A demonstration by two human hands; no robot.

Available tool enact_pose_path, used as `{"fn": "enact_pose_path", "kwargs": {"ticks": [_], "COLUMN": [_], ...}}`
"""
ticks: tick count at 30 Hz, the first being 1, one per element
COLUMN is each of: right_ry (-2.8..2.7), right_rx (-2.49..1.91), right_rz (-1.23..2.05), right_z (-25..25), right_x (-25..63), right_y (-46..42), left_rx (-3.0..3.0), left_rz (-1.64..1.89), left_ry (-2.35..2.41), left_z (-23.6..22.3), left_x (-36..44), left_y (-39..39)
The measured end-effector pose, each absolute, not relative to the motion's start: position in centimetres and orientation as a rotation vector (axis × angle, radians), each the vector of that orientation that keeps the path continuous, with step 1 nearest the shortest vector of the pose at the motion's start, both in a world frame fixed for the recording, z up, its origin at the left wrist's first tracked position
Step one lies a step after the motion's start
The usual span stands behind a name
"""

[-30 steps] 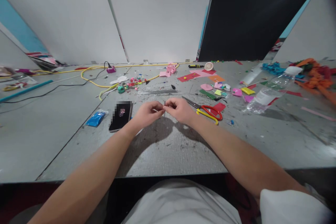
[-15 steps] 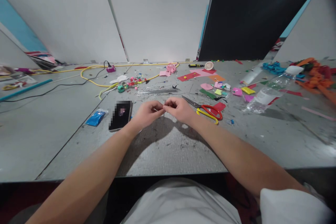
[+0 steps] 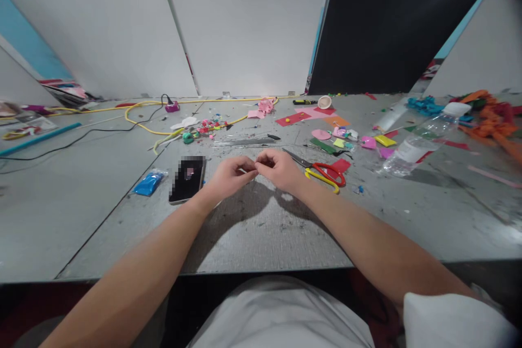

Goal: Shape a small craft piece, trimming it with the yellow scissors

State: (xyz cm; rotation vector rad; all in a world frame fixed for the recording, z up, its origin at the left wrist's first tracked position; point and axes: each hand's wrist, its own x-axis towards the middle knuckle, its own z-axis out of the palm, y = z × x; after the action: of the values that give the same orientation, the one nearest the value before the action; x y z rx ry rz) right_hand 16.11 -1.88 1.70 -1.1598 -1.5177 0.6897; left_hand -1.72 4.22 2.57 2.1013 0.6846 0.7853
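My left hand (image 3: 230,175) and my right hand (image 3: 279,168) meet fingertip to fingertip just above the grey table (image 3: 261,228), both pinched. Between them runs a thin pale stick or wire (image 3: 243,171), too small to name surely. A black phone (image 3: 188,179) lies just left of my left hand. Red and yellow scissors (image 3: 324,174) lie just right of my right hand. A bundle of thin grey wires (image 3: 244,142) lies on the table behind my hands.
Coloured foam and paper scraps (image 3: 338,136) litter the right back. A clear plastic bottle (image 3: 416,144) lies on its side at right. A yellow cable (image 3: 142,119) loops at back left, a blue packet (image 3: 149,183) sits by the phone. White and black boards (image 3: 244,27) stand behind.
My hands have stayed nearly in place. The small upright piece seen between the fingertips one second ago no longer shows; the fingers have closed together a little.
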Motion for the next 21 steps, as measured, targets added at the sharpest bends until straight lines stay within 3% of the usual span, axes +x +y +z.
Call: {"fn": "enact_pose_path", "kwargs": {"ticks": [21], "right_ry": [-1.481], "right_rx": [-1.145], "right_rz": [0.717], "right_z": [1.51], "right_x": [15.93], "right_y": [-2.03], "left_rx": [1.961], "left_rz": [0.838], "left_ry": [0.703], "left_z": [2.49], "left_x": [-1.84], "left_y": [4.44]}}
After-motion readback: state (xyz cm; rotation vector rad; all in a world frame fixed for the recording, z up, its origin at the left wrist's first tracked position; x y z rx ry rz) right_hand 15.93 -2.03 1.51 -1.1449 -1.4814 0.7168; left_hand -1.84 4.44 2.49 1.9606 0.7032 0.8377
